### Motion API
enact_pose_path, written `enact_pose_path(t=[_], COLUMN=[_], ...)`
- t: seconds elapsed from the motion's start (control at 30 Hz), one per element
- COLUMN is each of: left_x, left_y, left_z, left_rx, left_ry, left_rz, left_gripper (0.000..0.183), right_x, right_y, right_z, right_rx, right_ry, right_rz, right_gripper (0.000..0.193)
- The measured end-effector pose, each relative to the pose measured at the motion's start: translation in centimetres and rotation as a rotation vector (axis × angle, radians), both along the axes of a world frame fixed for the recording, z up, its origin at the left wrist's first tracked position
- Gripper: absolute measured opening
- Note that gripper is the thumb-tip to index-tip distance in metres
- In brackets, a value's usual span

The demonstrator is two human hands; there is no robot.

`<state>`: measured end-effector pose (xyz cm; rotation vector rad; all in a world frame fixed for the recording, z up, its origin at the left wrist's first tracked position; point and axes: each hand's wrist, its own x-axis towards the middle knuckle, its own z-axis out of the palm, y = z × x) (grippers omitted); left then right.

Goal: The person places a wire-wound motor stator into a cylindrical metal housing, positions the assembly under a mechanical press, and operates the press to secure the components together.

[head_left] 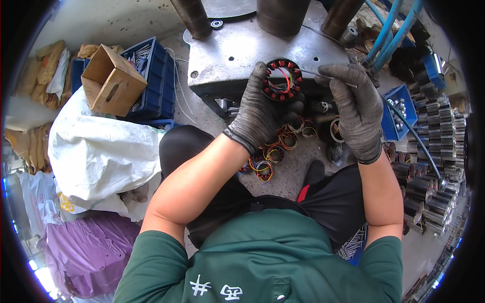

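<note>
My left hand, in a grey work glove, is closed around a motor stator, a dark ring with red-wound coils and colored lead wires across its opening. It is held up at the near edge of the metal machine table. My right hand, gloved alike, pinches a thin metal rod whose tip points at the stator's right side. Whether the tip touches the coils, I cannot tell. Below the hands, several wired stators lie on the floor.
Steel columns rise from the machine table, with a small bearing beside one. At right are a long bar with a ball end, a blue parts bin and stacked metal cylinders. At left, a cardboard box tops blue crates.
</note>
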<state>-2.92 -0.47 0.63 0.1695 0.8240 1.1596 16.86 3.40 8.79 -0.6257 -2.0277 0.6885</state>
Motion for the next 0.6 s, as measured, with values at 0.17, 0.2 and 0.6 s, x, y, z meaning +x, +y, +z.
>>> enact_pose_path(t=[0.17,0.2,0.6], left_x=[-0.7,-0.9,-2.4], left_y=[0.2,0.2,0.2], left_z=[-0.1,-0.3,-0.4], left_rx=[-0.029,-0.028,0.103], left_ry=[-0.041,-0.078,-0.336], left_rz=[-0.004,-0.009,-0.012], left_gripper=[0.1,0.1,0.097], right_x=[0.5,0.5,1.8], right_y=[0.1,0.1,5.4], right_z=[0.4,0.4,-3.6], right_rx=[0.158,0.13,0.114], right_ry=[0.092,0.123,-0.155], right_rz=[0.1,0.051,-0.084], right_gripper=[0.02,0.019,0.02])
